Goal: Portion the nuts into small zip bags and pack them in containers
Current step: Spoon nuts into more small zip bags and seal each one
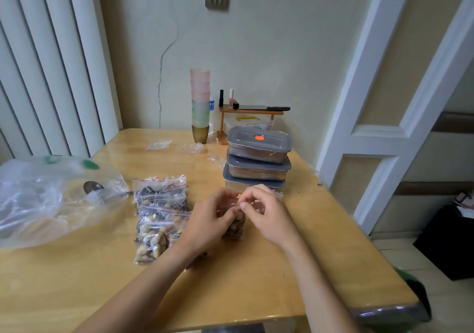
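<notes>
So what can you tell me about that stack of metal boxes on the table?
The stack of metal boxes holds three shallow rectangular tins, shiny steel by the look, each shut with a grey lid. The top lid bears an orange round sticker. They sit slightly askew on the wooden table, behind the hands, near a small wooden shelf. Nothing touches them.

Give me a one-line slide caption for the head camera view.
Both hands, left hand and right hand, pinch a nut-filled zip bag beside filled bags and stacked containers.

1. Two bare forearms enter from the bottom of the frame, sleeveless as far as visible.
2. The left hand and right hand wear no gloves, rings or watch.
</notes>
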The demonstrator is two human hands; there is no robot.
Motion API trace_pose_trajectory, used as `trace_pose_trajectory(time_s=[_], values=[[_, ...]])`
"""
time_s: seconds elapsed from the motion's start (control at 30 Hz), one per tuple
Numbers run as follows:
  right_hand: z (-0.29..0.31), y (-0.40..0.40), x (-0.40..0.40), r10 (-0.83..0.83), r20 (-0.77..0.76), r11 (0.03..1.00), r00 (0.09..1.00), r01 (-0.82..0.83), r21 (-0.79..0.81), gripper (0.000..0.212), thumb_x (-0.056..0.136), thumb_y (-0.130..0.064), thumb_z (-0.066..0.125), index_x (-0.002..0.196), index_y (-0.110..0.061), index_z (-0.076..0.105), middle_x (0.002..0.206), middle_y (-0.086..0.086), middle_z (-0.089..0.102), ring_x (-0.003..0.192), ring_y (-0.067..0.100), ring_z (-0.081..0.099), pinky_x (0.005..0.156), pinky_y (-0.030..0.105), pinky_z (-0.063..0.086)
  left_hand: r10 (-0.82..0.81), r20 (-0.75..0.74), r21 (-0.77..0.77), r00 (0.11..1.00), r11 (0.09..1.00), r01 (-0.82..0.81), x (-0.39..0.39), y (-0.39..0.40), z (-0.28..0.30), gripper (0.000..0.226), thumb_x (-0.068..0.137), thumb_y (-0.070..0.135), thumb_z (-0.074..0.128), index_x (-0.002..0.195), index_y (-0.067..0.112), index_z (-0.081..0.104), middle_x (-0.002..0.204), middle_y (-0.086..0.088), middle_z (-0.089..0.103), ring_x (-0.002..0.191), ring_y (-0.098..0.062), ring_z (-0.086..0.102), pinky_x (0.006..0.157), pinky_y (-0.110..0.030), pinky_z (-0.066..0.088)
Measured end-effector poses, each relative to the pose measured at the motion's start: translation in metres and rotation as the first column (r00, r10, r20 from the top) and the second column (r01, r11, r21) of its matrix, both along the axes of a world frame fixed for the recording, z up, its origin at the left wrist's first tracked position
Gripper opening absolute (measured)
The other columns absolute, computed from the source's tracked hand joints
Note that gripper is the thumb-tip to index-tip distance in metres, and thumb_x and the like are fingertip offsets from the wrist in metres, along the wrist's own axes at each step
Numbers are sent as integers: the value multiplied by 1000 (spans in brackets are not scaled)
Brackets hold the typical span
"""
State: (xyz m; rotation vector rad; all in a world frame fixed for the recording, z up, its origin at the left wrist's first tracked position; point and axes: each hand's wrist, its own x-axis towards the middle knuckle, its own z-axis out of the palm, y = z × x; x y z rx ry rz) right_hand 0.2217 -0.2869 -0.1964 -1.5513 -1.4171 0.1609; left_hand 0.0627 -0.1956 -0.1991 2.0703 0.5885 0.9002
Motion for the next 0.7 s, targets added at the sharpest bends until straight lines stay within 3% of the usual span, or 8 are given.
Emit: trace_pose_trajectory(time_s=[0.1, 0.23, 0.3, 0.43, 0.53, 0.6, 0.7], values=[[9, 1, -2, -28, 41, 994, 999, 23, 111, 16, 93, -9, 70, 90, -24, 73, 106, -9, 63, 99, 14, 65, 82, 24, 55, 21, -2, 22, 1000, 1000, -20, 0, 0, 1, 37, 93, 22, 63, 128, 27, 55, 121, 17, 65, 114, 9, 59, 95, -18, 50], [6, 5, 2, -84, 44, 992, 995, 88, -85, 15, 91, -14, 74, 87, -28, 76, 102, -11, 64, 92, 7, 65, 82, 26, 54, 30, -11, -49, 999, 998, -31, -1, 0, 0, 48, 81, 31, 56, 129, 26, 53, 118, 13, 64, 112, 5, 59, 94, -23, 53], [4, 5, 2, -93, 0, 994, 996, 92, -64, 16, 92, -12, 72, 87, -27, 76, 97, -9, 67, 90, 8, 65, 81, 27, 54, 29, -21, -64, 999, 997, -31, -1, 1, -3, 50, 79, 30, 56, 128, 25, 53, 117, 13, 63, 113, 1, 60, 93, -24, 54], [3, 5, -2, -66, -89, 997, 994, 70, 42, 21, 93, -10, 69, 88, -30, 73, 95, -9, 69, 90, 12, 67, 78, 29, 55, 48, -6, -26, 999, 998, -49, 2, 2, -5, 36, 89, 31, 69, 123, 25, 57, 115, 17, 64, 109, 4, 60, 86, -19, 54], [-3, 10, -3, -40, -110, 999, 993, 41, 4, 16, 93, -16, 67, 90, -31, 72, 94, -8, 71, 87, 15, 69, 81, 40, 59, 85, 7, 12, 996, 996, -85, 5, 4, -3, 11, 92, 27, 73, 100, 26, 66, 90, 14, 72, 88, 0, 67, 75, -20, 55], [-5, 12, -3, -14, -220, 999, 975, 21, 27, 15, 95, -13, 68, 96, -28, 71, 96, -6, 73, 92, 16, 69, 85, 39, 59, 98, 19, 3, 995, 995, -98, 4, 7, -1, 8, 93, 20, 72, 89, 25, 68, 81, 10, 73, 79, -6, 68, 72, -26, 56], [-6, 13, -2, 11, -413, 1000, 911, -9, 6, 14, 96, -13, 70, 109, -19, 68, 103, -2, 72, 100, 16, 68, 93, 35, 58, 120, 81, -134, 989, 985, -109, 2, 12, -1, 12, 92, 11, 72, 89, 22, 68, 81, 4, 74, 79, -11, 71, 75, -31, 59]])
